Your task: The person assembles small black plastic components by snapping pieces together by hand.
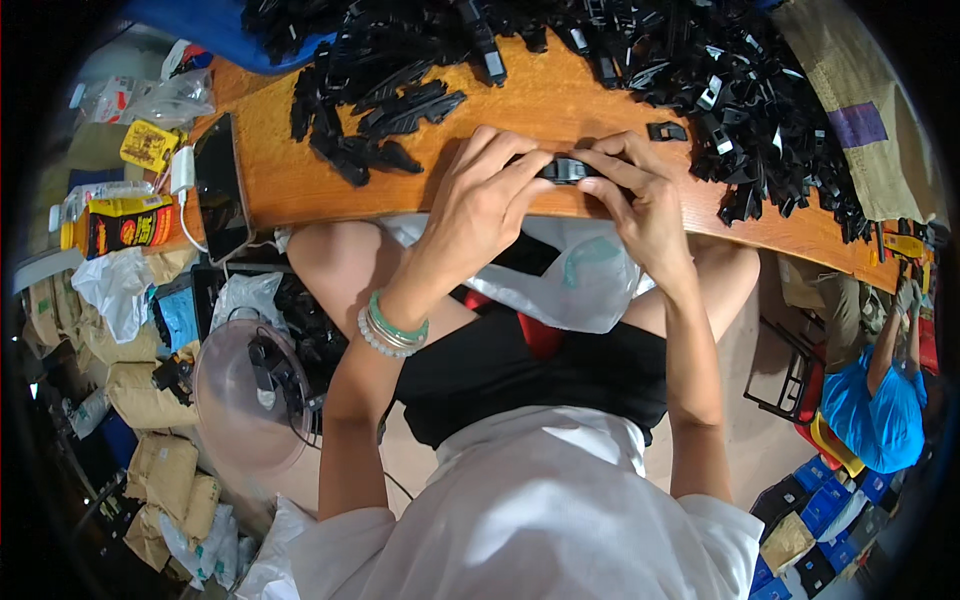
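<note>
Both my hands meet over the near edge of the wooden table [480,120], pinching a small black plastic part [568,171] between them. My left hand [485,195], with a green bangle and pale beads at the wrist, grips its left end. At the right end, the fingers and thumb of my right hand [640,190] are closed on it. The fingertips hide both ends of the part. Just beyond my right hand lies a single black plastic piece [667,131]. Several long black pieces [350,150] are scattered left of my left hand.
A large heap of black plastic parts [740,110] covers the table's far right, beside a woven sack [850,120]. A dark phone or tablet [222,190] with a white cable lies at the left. A clear plastic bag [575,285] hangs over my lap. Another person [875,415] sits at right.
</note>
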Demonstrator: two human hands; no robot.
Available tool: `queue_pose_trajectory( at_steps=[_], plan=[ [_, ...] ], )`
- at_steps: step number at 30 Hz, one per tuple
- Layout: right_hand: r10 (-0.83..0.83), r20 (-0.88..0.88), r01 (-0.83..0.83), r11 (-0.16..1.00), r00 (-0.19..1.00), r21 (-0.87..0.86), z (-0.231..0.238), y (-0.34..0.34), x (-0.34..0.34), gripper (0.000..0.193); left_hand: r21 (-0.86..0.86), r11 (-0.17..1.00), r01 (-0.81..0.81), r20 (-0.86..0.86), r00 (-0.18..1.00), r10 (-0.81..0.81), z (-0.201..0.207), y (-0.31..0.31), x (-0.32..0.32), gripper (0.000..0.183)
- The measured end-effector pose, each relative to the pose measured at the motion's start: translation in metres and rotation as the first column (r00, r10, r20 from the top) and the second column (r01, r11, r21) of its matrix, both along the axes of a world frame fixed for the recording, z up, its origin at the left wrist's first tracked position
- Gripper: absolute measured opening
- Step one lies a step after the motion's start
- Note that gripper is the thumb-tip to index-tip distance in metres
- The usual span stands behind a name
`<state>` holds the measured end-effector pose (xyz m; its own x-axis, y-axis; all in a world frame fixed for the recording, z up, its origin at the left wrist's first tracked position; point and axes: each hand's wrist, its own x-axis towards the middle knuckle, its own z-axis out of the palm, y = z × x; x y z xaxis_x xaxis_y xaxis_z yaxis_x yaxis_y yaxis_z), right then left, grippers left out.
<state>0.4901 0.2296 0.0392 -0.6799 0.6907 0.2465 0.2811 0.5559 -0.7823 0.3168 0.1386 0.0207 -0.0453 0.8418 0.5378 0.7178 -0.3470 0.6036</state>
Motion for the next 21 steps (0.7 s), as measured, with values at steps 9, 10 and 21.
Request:
queue_pose_trajectory(
  at_steps=[9, 10, 21],
  plan=[
    [-0.323, 0.015, 0.277, 0.834, 0.946, 0.477, 0.008, 0.02, 0.031, 0.024, 0.067, 0.826, -0.56, -0.476, 0.709, 0.52, 0.021, -0.048, -0.048, 0.032],
    [-0.317, -0.004, 0.279, 0.828, 0.948, 0.486, 0.009, 0.027, 0.029, 0.024, 0.079, 0.843, -0.532, -0.527, 0.695, 0.488, 0.02, -0.047, -0.052, 0.032],
    [-0.271, -0.019, 0.24, 0.813, 0.962, 0.531, -0.014, 0.02, 0.009, 0.025, -0.021, 0.958, -0.285, -0.276, 0.923, 0.269, -0.003, -0.057, 0.001, 0.05]
  ],
)
